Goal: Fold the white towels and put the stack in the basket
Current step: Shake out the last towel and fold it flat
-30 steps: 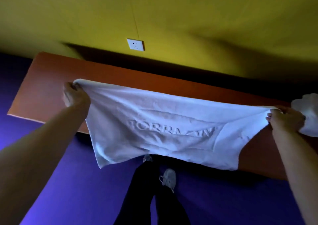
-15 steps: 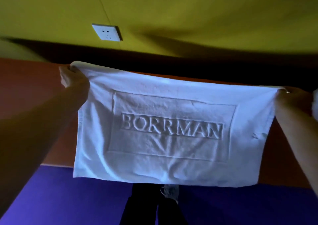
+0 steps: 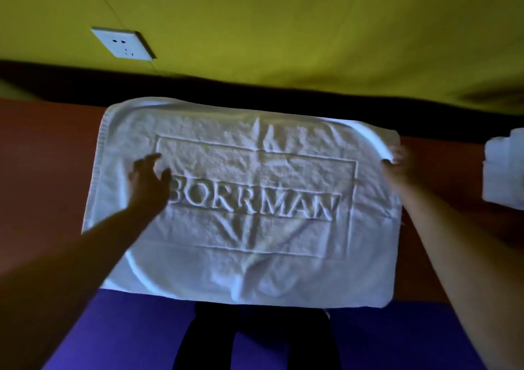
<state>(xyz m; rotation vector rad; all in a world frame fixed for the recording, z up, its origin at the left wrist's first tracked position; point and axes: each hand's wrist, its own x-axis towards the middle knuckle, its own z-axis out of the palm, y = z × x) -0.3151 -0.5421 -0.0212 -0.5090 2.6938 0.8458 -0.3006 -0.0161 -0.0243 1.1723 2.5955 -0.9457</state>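
Both arms are reaching forward, the left hand (image 3: 147,177) lying spread-fingered on the white towel (image 3: 243,208) that is resting flat on the table (image 3: 48,154) between them, the right hand (image 3: 397,161) pinching its far right corner.

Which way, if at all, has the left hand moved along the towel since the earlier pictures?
Yes. The left hand has left the towel's top-left corner and now sits inward, beside the BORRMAN lettering.

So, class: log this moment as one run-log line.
towel: spread on table, near edge overhanging | left hand: open over towel | right hand: at far right corner, blurred | folded towels: right
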